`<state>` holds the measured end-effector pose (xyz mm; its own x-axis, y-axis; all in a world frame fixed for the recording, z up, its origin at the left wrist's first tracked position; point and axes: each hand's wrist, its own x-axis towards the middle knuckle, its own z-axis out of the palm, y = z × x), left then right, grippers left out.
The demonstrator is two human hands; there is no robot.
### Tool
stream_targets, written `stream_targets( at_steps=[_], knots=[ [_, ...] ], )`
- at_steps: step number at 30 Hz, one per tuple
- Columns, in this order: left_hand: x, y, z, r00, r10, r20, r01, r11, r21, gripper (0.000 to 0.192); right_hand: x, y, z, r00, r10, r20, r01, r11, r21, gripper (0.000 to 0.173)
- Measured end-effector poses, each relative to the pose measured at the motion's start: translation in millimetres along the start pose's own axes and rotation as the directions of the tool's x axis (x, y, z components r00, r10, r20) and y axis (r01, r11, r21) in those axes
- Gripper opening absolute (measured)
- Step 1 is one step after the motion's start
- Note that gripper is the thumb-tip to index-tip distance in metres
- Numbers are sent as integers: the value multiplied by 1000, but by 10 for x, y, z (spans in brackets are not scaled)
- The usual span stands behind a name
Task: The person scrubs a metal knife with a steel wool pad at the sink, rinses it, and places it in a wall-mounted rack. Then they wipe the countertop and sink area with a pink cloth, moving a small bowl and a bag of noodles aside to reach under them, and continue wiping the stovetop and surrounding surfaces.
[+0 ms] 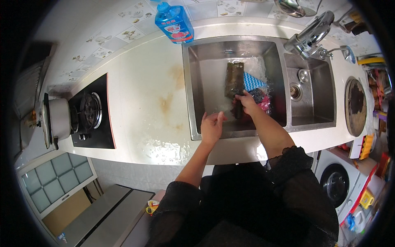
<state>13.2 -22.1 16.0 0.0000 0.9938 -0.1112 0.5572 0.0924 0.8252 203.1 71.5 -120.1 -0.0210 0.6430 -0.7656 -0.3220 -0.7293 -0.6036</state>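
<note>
In the large bowl of the steel sink, my right hand grips the lower end of a flat, dark brown-green sheet, whose material I cannot tell. Beside the sheet lie a blue-and-white wavy-patterned cloth, a dark scouring pad and something bright pink. Wet, foamy patches surround them. My left hand hovers near the sink's front rim, fingers apart, with nothing visible in it. The lower part of the sheet is partly covered by my right hand.
A chrome faucet rises behind the smaller bowl, which contains a drain strainer. A blue detergent bottle stands at the sink's back left corner. Leftward are a gas hob and a pot; rightward, a round wooden board.
</note>
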Motion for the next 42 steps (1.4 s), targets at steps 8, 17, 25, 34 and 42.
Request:
stream_targets(
  at_steps=[8, 17, 25, 34, 42],
  knots=[
    [65, 55, -32, 998, 50, 24, -51, 999, 10, 42, -758, -591, -169, 735, -675, 63, 533, 519, -669, 30],
    [187, 340, -93, 958, -37, 284, 68, 993, -100, 31, -1923, -1289, -181, 806, -574, 148, 79, -144, -986, 41],
    [249, 495, -189, 949, -3, 314, 19, 999, -46, 30, -2260, -1053, -419, 621, -767, 163, 219, -30, -975, 31],
    [203, 838, -46, 949, 96, 301, -110, 994, 28, 33, -2460, -1230, -506, 743, -657, 128, 90, -92, -992, 36],
    [262, 1002, 206, 966, 63, 249, -74, 997, 36, 34, -2449, -1624, -960, 896, -395, 203, 193, -65, -979, 40]
  ],
)
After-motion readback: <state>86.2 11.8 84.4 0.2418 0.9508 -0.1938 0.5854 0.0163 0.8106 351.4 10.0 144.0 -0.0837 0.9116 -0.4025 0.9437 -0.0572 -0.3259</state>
